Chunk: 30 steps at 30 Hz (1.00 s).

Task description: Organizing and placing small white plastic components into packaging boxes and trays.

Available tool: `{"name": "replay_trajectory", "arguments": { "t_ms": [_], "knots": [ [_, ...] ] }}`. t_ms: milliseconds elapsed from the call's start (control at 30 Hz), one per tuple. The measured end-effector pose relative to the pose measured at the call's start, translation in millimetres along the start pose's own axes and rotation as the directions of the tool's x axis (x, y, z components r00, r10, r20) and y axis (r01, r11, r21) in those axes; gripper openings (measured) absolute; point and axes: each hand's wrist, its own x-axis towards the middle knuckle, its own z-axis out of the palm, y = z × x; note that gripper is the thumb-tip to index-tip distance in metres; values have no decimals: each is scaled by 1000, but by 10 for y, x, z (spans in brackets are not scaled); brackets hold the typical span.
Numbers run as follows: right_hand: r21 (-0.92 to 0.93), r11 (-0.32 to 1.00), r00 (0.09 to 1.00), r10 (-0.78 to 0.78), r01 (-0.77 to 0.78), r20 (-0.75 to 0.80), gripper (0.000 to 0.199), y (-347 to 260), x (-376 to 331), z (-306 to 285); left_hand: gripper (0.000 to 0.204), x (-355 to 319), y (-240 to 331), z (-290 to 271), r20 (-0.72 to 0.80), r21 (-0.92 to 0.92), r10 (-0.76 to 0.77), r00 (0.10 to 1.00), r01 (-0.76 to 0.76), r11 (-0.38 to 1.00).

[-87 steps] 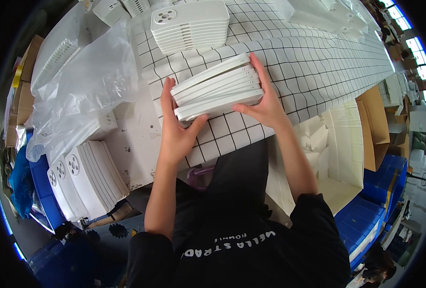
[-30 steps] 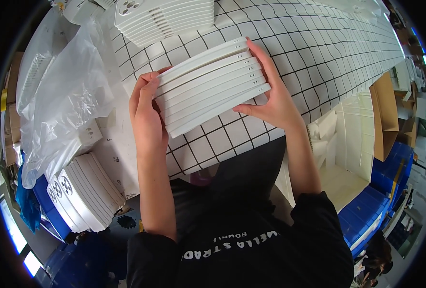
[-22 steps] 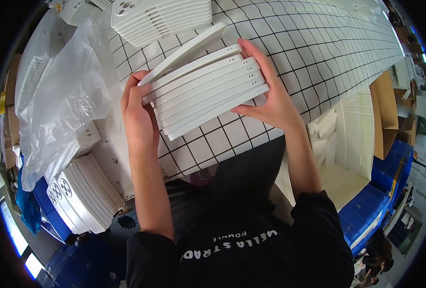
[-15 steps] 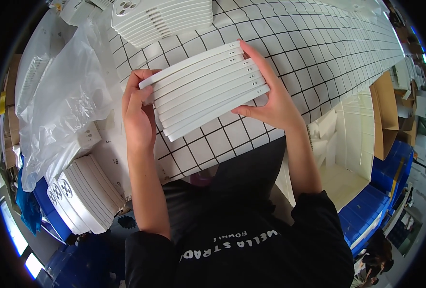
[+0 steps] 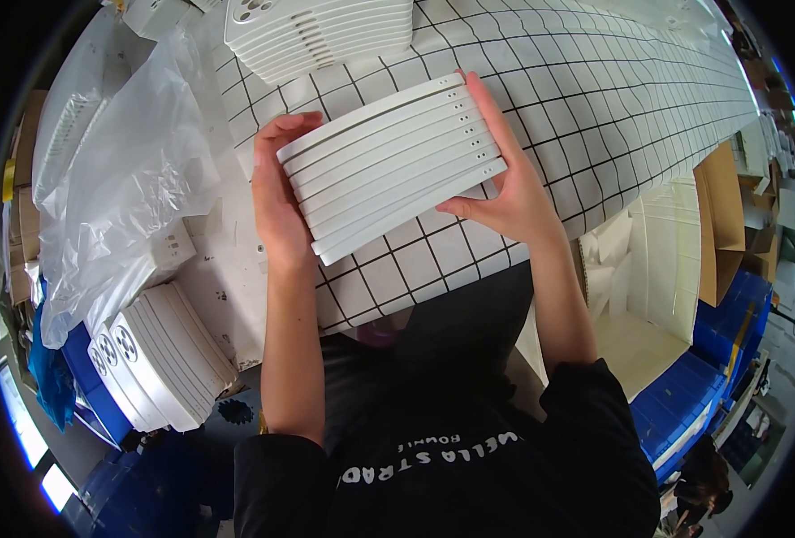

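Note:
Between my two hands is a stack of white plastic panels (image 5: pixel 388 166), several of them lying edge to edge, with small paired holes along their right ends. My left hand (image 5: pixel 281 184) presses flat along the stack's left end, its fingers curled behind the far corner. At the right end my right hand (image 5: pixel 505 170) grips the stack, fingers along the far right side and thumb at the near corner. The stack tilts, its right end farther from me, above the grid-patterned table cover (image 5: pixel 586 117). The panels' edges are nearly lined up.
Another pile of white panels (image 5: pixel 326 36) with round openings stands at the far side. Clear plastic bags (image 5: pixel 129 179) lie on the left, above more white panels (image 5: pixel 169 359). An open cream-coloured bin (image 5: pixel 662 260), a cardboard box (image 5: pixel 720 224) and blue crates (image 5: pixel 684 403) are on the right.
My left hand has shifted right and flattened against the stack's end. The far panel, which stuck out to the left, has slid right into line with the others.

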Motion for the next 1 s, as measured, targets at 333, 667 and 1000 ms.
{"name": "replay_trajectory", "arguments": {
  "t_ms": [333,667,1000],
  "knots": [
    [152,986,997,70,-71,11,122,1,-19,51,98,-438,12,165,78,272,239,968,-251,929],
    [169,978,992,122,-123,13,95,-11,-103,-20,87,-436,56,112,33,279,134,990,-137,950],
    [222,972,989,108,-83,-104,84,-167,-191,123,80,-411,49,55,46,219,121,992,-128,967]
  ]
}}
